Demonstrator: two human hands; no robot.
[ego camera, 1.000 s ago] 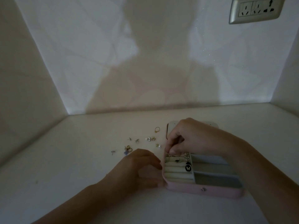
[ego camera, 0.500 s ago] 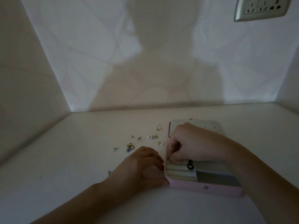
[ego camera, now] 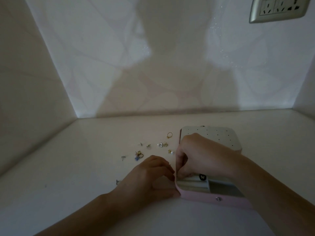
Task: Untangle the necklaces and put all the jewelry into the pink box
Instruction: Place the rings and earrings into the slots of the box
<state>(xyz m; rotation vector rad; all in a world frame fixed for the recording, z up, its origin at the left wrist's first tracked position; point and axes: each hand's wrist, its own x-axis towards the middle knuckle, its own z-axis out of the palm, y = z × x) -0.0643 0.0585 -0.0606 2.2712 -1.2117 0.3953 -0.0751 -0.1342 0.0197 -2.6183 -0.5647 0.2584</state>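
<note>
Pink box (ego camera: 213, 200): open on the table (ego camera: 68, 167), right of centre, lid (ego camera: 213, 135) laid back with its dotted panel up. Seems only partly filled, with one black butterfly piece (ego camera: 202, 176) in view by the ring rolls and the near compartments looking bare.

Well short of done, judging by the loose pieces left of the box: gold ring (ego camera: 169, 135), pearl earrings (ego camera: 163, 144), small studs (ego camera: 148, 146), gold cluster with something blue (ego camera: 139, 155), lone stud (ego camera: 123, 157), and a speck (ego camera: 117, 181) beside the left wrist. No necklace chain plainly visible anywhere; cannot say whether stowed, hidden or elsewhere.

Right hand (ego camera: 201, 155): knuckles up, fingers curled down into the far left compartment, probably seating a piece; contents of the pinch, if any, covered by the hand itself. Left hand (ego camera: 150, 174): resting on the table, fingers loosely bent, nothing seen in its grasp, thumb against the box's near left corner, apparently steadying it.

Dim light, so small pieces hard to identify. Right end of the box hidden behind the right forearm.
</note>
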